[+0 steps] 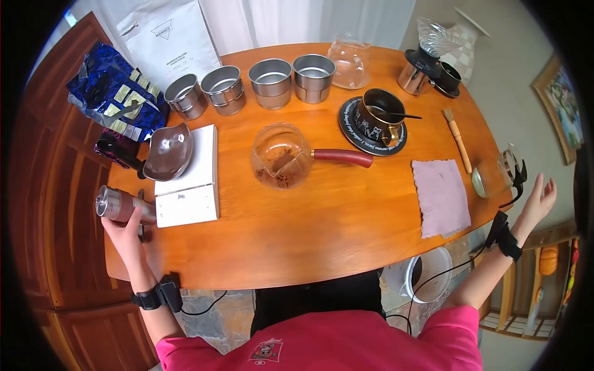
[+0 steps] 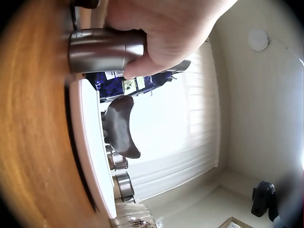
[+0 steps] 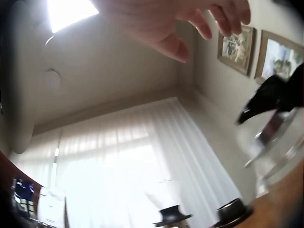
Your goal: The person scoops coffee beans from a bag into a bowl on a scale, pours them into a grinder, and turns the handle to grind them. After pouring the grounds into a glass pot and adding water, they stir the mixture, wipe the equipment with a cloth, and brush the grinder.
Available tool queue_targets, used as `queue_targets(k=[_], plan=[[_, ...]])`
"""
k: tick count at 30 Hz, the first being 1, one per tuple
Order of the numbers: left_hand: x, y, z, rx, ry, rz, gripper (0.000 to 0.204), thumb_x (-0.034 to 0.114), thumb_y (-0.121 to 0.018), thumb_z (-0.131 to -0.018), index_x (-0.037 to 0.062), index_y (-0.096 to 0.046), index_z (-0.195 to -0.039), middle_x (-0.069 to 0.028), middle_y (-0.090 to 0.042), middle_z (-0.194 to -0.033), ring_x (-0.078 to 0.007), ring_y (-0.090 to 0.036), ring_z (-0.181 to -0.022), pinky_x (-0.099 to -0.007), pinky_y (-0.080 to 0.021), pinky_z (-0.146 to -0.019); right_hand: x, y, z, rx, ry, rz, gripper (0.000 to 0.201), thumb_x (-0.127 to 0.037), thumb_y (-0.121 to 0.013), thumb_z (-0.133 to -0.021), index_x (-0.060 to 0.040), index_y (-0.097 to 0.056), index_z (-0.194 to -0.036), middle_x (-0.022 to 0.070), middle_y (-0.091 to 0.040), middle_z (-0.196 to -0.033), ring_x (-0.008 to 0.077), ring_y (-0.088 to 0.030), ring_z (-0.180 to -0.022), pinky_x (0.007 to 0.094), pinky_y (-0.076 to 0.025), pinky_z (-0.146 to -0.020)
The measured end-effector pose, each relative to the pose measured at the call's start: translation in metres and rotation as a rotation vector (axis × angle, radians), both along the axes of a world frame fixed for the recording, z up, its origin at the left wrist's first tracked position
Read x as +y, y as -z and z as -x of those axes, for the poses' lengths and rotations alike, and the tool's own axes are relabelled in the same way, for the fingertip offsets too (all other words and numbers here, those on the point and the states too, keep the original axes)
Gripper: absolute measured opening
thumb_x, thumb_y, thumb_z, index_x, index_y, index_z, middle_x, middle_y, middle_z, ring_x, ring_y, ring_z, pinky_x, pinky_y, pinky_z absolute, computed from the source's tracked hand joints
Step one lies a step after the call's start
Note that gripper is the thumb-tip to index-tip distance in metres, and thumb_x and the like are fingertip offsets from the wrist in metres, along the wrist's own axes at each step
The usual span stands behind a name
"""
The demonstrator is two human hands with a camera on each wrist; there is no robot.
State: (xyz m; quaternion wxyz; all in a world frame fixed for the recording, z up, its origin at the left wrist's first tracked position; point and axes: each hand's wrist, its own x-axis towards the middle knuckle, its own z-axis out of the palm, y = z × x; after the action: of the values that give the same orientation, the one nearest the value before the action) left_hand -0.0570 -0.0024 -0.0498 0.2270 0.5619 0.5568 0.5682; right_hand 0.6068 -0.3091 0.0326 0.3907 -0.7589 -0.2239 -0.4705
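My left hand [image 1: 125,235] grips a steel hand coffee grinder [image 1: 110,200] with a brown band, at the table's left edge beside a white scale [image 1: 189,207]. In the left wrist view, the thumb and palm wrap round the grinder [image 2: 97,59], its base close to the wood. My right hand [image 1: 537,201] is raised past the table's right edge, fingers loosely extended, holding nothing. Near it stands a glass vessel [image 1: 508,162] with a black handle [image 1: 521,180]. Mid-table, a glass pot [image 1: 281,133] with a red side handle [image 1: 343,157] has brown coffee grounds [image 1: 286,176] inside.
A brown curved dish [image 1: 168,151] rests on the scale. Behind stand several steel cups [image 1: 270,93], a blue bag [image 1: 114,93] and a white bag [image 1: 170,46]. Rightward are a black cup [image 1: 378,102] on a saucer, a brush [image 1: 458,139] and a pink cloth [image 1: 440,198].
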Motion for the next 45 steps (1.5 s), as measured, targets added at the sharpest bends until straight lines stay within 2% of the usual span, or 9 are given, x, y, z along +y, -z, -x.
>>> queue_targets(k=[4,8,10,13,15,19,23,28,45], plan=[[-0.005,0.005,0.011,-0.002,0.061,-0.125,0.058,0.007,-0.063,-0.081,-0.0021,-0.031,-0.128,-0.0124,-0.044,-0.120,-0.0180,-0.044,-0.109,-0.0304,-0.033,-0.095,-0.049,0.039,-0.073,0.280,-0.077,-0.091,0.055,-0.037,-0.053,-0.088,0.0079,-0.046,-0.118,0.0200,-0.054,-0.110,0.0240,-0.053,-0.103,0.0317,-0.040,-0.089],[-0.043,-0.017,-0.024,0.060,-0.175,-0.297,0.048,0.009,-0.059,-0.084,-0.0029,-0.035,-0.124,-0.0126,-0.045,-0.119,-0.0194,-0.046,-0.107,-0.0317,-0.034,-0.095,-0.052,0.071,-0.080,0.524,-0.257,-0.223,0.048,-0.036,-0.047,-0.092,0.0064,-0.049,-0.113,0.0149,-0.058,-0.101,0.0182,-0.055,-0.097,0.0276,-0.042,-0.087],[-0.061,-0.028,-0.042,-0.027,-0.003,-0.325,0.038,0.003,-0.057,-0.084,-0.0003,-0.042,-0.118,-0.0101,-0.051,-0.107,-0.0171,-0.050,-0.101,-0.0290,-0.038,-0.091,-0.051,0.081,-0.079,0.613,-0.318,-0.224,0.046,-0.037,-0.046,-0.092,0.0055,-0.050,-0.110,0.0131,-0.059,-0.097,0.0172,-0.056,-0.093,0.0278,-0.042,-0.086],[-0.079,-0.051,-0.087,-0.194,0.601,0.063,0.027,0.006,-0.051,-0.087,-0.0004,-0.046,-0.113,-0.0094,-0.056,-0.096,-0.0157,-0.055,-0.091,-0.0263,-0.043,-0.082,-0.036,0.075,-0.054,0.745,-0.419,-0.250,0.040,-0.036,-0.044,-0.093,0.0014,-0.054,-0.102,0.0078,-0.060,-0.086,0.0143,-0.057,-0.082,0.0273,-0.044,-0.081],[-0.083,-0.054,-0.123,-0.442,0.965,0.481,0.027,0.011,-0.049,-0.090,-0.0007,-0.045,-0.114,-0.0107,-0.056,-0.101,-0.0172,-0.055,-0.094,-0.0283,-0.044,-0.083,-0.021,0.069,-0.034,0.777,-0.582,-0.441,0.042,-0.042,-0.040,-0.093,-0.0029,-0.056,-0.090,0.0031,-0.058,-0.074,0.0101,-0.050,-0.066,0.0255,-0.041,-0.065],[-0.080,-0.021,-0.191,-0.439,1.300,0.842,0.043,0.026,-0.045,-0.093,0.0001,-0.035,-0.126,-0.0163,-0.051,-0.116,-0.0234,-0.054,-0.104,-0.0318,-0.044,-0.088,-0.016,0.068,-0.024,0.801,-0.748,-0.487,0.043,-0.044,-0.038,-0.094,-0.0051,-0.052,-0.082,0.0020,-0.051,-0.066,0.0104,-0.043,-0.056,0.0260,-0.036,-0.056],[-0.067,-0.014,-0.246,-0.543,1.295,1.079,0.048,0.031,-0.045,-0.093,0.0053,-0.030,-0.131,-0.0166,-0.049,-0.119,-0.0242,-0.051,-0.108,-0.0357,-0.043,-0.090,-0.005,0.060,-0.002,0.838,-0.843,-0.584,0.043,-0.044,-0.039,-0.093,-0.0072,-0.044,-0.072,-0.0007,-0.036,-0.057,0.0101,-0.032,-0.048,0.0249,-0.030,-0.050],[-0.049,-0.009,-0.281,-1.064,1.065,1.311,0.040,0.038,-0.047,-0.091,0.0154,-0.037,-0.123,-0.0142,-0.048,-0.122,-0.0240,-0.045,-0.116,-0.0426,-0.036,-0.096,0.004,0.061,0.007,0.810,-0.803,-0.640,0.042,-0.041,-0.047,-0.091,-0.0126,-0.035,-0.063,-0.0042,-0.024,-0.053,0.0073,-0.020,-0.044,0.0242,-0.022,-0.046],[-0.069,-0.005,-0.228,-0.851,1.199,1.182,0.021,0.027,-0.044,-0.094,0.0071,-0.047,-0.100,-0.0146,-0.057,-0.109,-0.0247,-0.057,-0.102,-0.0373,-0.044,-0.090,0.006,0.051,0.061,0.662,-0.627,-0.823,0.035,-0.031,-0.055,-0.088,-0.0144,-0.041,-0.061,-0.0061,-0.025,-0.050,0.0051,-0.020,-0.044,0.0224,-0.018,-0.044]])
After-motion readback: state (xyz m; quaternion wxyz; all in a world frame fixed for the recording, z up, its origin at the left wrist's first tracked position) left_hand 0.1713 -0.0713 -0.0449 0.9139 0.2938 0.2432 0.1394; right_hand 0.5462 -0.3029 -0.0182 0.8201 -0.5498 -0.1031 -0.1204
